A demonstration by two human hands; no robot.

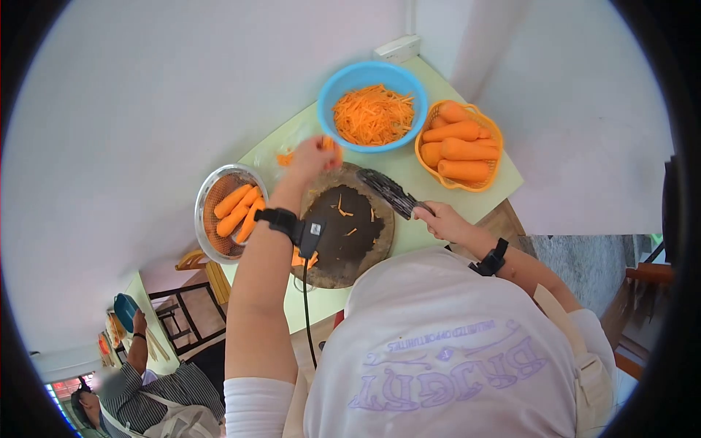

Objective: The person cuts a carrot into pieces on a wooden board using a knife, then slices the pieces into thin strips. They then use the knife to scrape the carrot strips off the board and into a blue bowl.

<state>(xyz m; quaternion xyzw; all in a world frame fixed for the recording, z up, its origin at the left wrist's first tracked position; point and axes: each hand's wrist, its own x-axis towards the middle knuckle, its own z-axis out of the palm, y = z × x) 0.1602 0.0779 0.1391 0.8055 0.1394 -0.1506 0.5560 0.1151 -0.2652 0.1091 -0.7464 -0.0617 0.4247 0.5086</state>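
My right hand [442,223] grips the handle of a dark-bladed cleaver [387,191], its blade reaching over the right edge of the round chopping board [380,244]. On the board lie a few carrot shreds [343,208], and sliced carrot [305,259] sits at its lower left. Above the board's upper left edge, my left hand [314,157] is closed around orange carrot pieces [332,148], just below a blue bowl [328,120] of shredded carrot [372,114]. More carrot bits [285,158] lie on the table beside that hand.
A yellow basket [498,139] of whole carrots stands right of the bowl. At the left, a metal colander [203,219] holds several peeled carrots [232,201]. Behind the light green table [438,80] are walls. Another person [175,390] stands at lower left, holding a teal container [125,310].
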